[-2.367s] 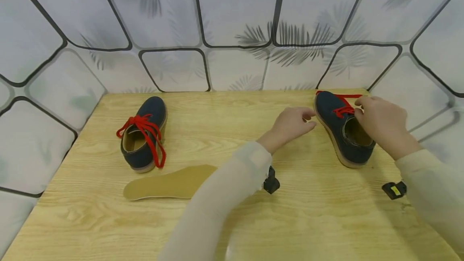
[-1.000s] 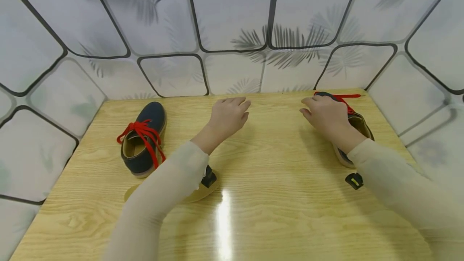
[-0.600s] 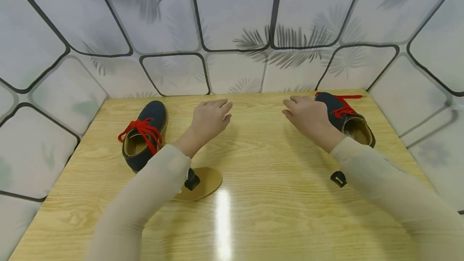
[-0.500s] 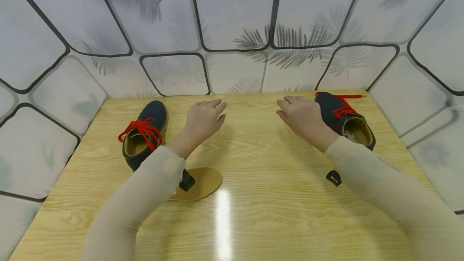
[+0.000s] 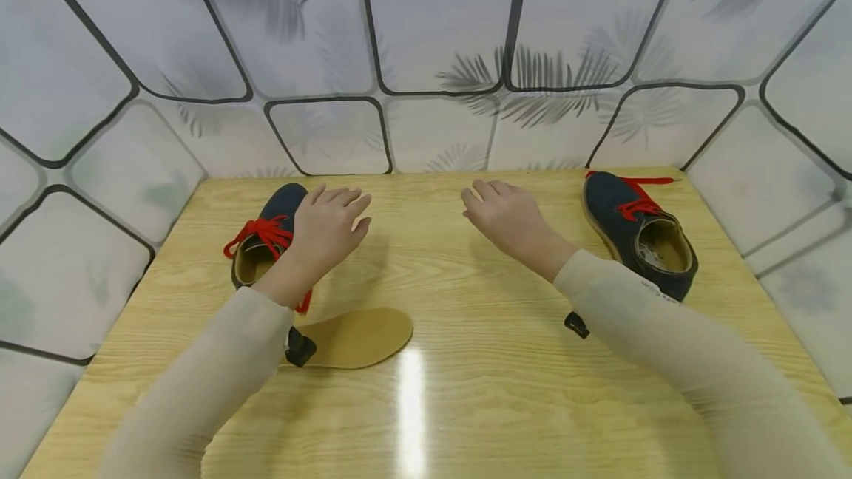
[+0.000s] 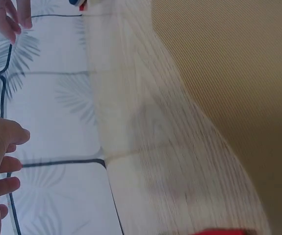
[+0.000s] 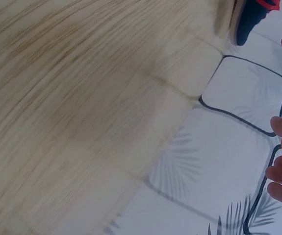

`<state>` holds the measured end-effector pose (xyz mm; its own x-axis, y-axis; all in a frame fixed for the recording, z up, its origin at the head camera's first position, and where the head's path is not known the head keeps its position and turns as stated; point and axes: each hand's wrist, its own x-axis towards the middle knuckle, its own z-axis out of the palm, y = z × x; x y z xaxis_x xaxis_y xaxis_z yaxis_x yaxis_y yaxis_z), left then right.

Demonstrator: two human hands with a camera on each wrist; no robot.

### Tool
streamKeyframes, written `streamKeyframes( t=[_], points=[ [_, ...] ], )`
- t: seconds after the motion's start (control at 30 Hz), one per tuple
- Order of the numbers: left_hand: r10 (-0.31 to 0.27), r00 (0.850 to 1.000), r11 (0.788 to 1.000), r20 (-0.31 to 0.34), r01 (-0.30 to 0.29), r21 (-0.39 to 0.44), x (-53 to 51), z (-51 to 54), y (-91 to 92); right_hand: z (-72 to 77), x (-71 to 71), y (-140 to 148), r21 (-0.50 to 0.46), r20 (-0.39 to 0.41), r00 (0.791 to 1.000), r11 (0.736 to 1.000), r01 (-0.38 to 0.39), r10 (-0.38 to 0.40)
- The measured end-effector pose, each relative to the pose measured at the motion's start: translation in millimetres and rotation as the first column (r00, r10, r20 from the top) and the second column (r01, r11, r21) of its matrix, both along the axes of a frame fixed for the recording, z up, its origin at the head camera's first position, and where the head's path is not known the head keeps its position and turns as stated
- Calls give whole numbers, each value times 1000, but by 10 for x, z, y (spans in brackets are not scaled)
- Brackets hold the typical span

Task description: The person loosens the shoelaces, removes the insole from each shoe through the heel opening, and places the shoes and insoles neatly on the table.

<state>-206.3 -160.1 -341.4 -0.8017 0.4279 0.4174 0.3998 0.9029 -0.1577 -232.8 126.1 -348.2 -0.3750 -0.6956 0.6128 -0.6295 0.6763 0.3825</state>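
My left hand hovers in front of the left navy shoe, partly covering it in the head view; its fingers are relaxed and hold nothing. Red laces are tied in a bow on that shoe. A tan insole lies flat on the table below my left wrist, filling the right of the left wrist view. Over the middle of the table my right hand hangs with loose fingers and nothing in them. Right of it stands the other navy shoe, its red lace untied and trailing behind the toe.
The wooden table meets a patterned fabric wall along its back edge and at both sides. A wrist camera sits under the left sleeve, above the insole. Another wrist camera hangs under the right sleeve.
My right hand has left the right shoe and moved left to the table's middle. My left hand has travelled left from near that shoe to the left shoe. Shoes and insole stay put.
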Motion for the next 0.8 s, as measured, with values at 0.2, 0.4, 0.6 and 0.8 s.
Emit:
streamKeyframes(
  t=[0.2,0.4,0.6,0.8],
  points=[
    [37,999,997,16,-38,67,84,13,-273,18,-4,-229,3,79,996,1000,30,-30],
    [90,996,990,9,-91,106,139,-21,-561,22,-13,-490,-20,114,993,999,40,-38],
    [150,988,971,36,-154,183,201,-8,-830,2,22,-808,-1,258,965,999,50,-48],
    [229,949,930,218,-279,239,318,29,-1044,0,77,-1111,8,471,880,998,67,-63]
  ],
)
